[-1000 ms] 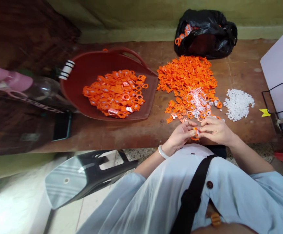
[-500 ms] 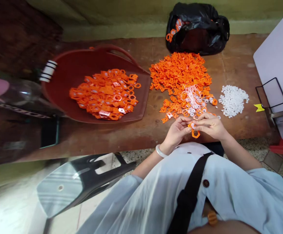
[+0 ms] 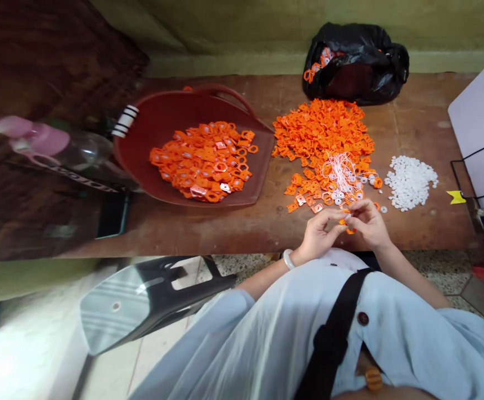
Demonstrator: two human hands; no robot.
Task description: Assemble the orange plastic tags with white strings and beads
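- Orange plastic piece (image 3: 347, 223) was pinched between left hand (image 3: 320, 233) and right hand (image 3: 369, 222), fingertips together, over the desk's (image 3: 225, 233) near edge.
- Loose orange pile (image 3: 323, 133) lay just beyond; white pieces (image 3: 411, 180) toward the right edge.

A worn brown wooden bench (image 3: 233, 233) runs along an olive-green wall (image 3: 242, 28) — its surface scuffed and stained. Below it the floor (image 3: 454, 272) is speckled stone tile. A dark plastic stool (image 3: 142, 300) stands at the left, and a white board (image 3: 481, 133) leans in from the right edge.
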